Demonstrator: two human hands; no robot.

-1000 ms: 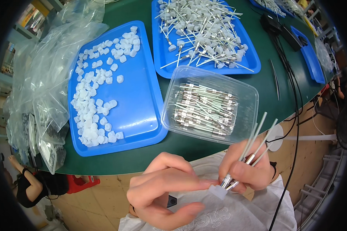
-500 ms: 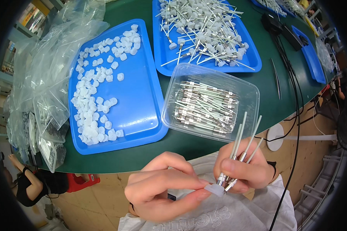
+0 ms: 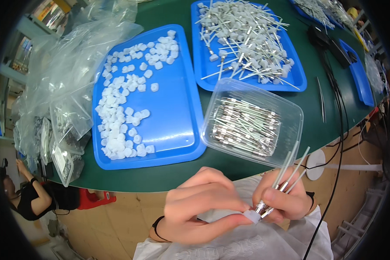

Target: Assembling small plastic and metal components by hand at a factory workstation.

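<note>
The right hand (image 3: 286,201) grips a bunch of thin rods (image 3: 286,175), long axes running up and away from it, metal tips down. The left hand (image 3: 203,208) pinches a small white cap (image 3: 252,216) against those tips, apparently. Loose grip could let rods slip or the cap drop.
</note>
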